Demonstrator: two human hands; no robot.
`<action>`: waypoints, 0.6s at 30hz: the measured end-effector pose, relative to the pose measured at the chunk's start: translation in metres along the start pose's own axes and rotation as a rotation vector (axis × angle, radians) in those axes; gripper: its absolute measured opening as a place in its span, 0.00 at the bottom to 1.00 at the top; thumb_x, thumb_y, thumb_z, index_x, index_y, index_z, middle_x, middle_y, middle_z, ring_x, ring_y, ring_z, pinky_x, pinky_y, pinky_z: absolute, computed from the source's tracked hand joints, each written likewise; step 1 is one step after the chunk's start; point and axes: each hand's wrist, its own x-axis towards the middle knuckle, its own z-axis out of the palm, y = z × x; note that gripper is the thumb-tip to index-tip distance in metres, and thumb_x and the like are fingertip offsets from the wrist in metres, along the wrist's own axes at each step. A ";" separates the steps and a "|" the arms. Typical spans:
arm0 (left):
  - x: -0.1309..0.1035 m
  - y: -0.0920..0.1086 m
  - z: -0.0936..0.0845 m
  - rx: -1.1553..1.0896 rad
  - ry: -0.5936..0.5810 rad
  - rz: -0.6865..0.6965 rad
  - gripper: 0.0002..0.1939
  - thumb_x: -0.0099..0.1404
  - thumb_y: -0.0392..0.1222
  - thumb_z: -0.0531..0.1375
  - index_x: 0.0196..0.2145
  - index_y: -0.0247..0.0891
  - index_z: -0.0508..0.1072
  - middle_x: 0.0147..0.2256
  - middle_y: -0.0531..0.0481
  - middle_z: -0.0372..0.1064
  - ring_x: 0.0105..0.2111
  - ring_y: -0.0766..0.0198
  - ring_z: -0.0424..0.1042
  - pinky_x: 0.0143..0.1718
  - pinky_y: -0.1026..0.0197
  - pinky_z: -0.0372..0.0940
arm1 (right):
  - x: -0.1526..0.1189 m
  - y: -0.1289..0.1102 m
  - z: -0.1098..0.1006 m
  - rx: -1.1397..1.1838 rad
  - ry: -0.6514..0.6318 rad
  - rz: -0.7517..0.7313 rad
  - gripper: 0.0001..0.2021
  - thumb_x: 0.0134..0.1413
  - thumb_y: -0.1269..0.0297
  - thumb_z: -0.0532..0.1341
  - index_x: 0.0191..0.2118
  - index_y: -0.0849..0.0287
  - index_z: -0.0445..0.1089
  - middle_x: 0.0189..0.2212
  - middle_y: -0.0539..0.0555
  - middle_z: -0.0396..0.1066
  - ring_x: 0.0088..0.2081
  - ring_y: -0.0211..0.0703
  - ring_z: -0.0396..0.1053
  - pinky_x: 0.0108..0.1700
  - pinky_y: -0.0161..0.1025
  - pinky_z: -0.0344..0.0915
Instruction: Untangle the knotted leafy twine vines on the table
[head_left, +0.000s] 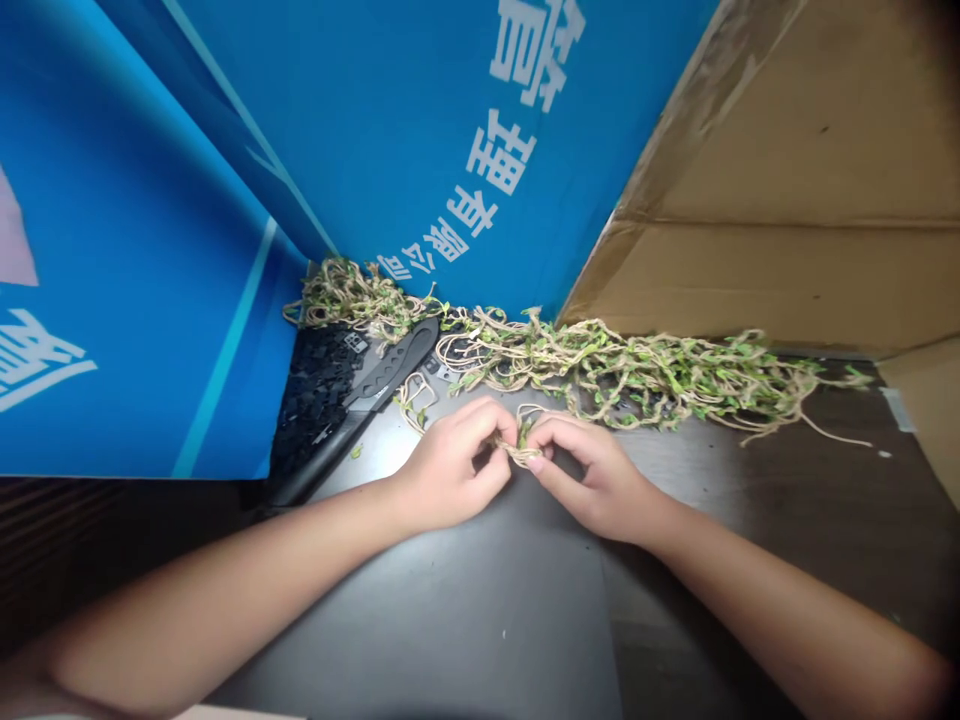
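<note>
Head view: left hand [454,465] and right hand [604,485] pinch twine [523,457] between them, nearer than the vines [660,370]; the step seems strand-working, the next move calling for steady pinches.

Two hands [457,465] [596,475], two leafy twine heaps [341,292] [645,367]

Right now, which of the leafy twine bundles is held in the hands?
The nearest bundle, pinched by the left hand and right hand; the long heap and the small heap left of it lie farther back, unheld.
</note>
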 end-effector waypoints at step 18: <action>-0.003 0.009 0.000 0.219 -0.033 -0.022 0.06 0.66 0.35 0.58 0.41 0.38 0.73 0.37 0.48 0.72 0.36 0.64 0.72 0.38 0.61 0.66 | -0.018 0.006 0.001 -0.220 0.049 -0.075 0.10 0.62 0.76 0.59 0.45 0.56 0.69 0.28 0.48 0.67 0.30 0.38 0.64 0.33 0.36 0.62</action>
